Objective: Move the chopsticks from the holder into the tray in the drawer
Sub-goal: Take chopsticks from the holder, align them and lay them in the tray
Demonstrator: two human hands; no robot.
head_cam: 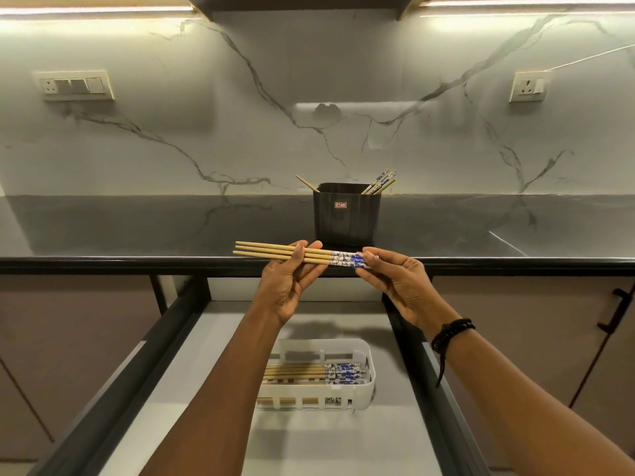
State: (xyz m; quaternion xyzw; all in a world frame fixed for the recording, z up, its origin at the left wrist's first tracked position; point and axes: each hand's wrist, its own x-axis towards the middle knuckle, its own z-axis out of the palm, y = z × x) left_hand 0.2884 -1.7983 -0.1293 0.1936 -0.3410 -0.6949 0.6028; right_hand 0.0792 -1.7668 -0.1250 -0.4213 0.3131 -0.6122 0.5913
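A bundle of wooden chopsticks (271,251) with blue-and-white patterned ends is held level above the open drawer, in front of the counter edge. My left hand (292,286) grips the plain wooden part from below. My right hand (395,283) pinches the patterned ends. Behind them a black square holder (345,214) stands on the dark counter with several more chopsticks (379,182) leaning out. Down in the drawer, a white slotted tray (364,386) holds several chopsticks (330,372) lying flat.
The drawer (192,338) has dark side rails and a grey floor. A black cabinet handle (615,310) hangs at the right. Wall sockets (74,85) sit on the marble backsplash at left and right.
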